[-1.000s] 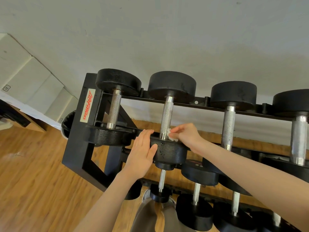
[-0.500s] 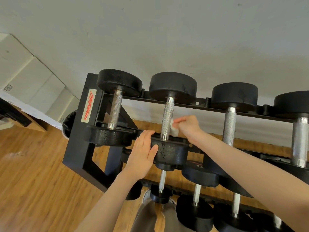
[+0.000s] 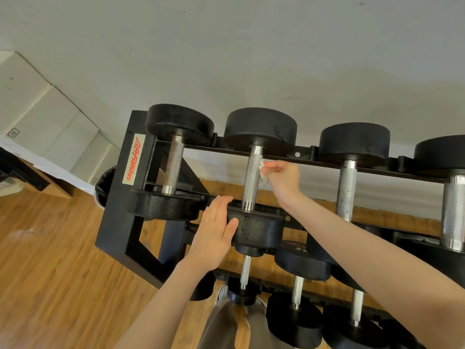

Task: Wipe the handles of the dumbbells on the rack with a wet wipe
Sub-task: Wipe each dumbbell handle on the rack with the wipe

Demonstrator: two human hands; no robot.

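rack [image 3: 118, 205]: black, dumbbells across top rail | second dumbbell [image 3: 254, 222]: knurled handle upright | left hand [image 3: 216, 235]: fingers straight, flat on its near head | right hand [image 3: 283, 178]: pinching wet wipe [image 3: 262, 172] against handle's upper part

Gym corner: wall, floor, boxes

A pale grey wall [image 3: 226, 59] stands behind; wood-plank floor [image 3: 50, 273] runs below. Stacked white boxes [image 3: 37, 114] sit at the left against the wall, near a dark round bin [image 3: 107, 182] partly hidden.
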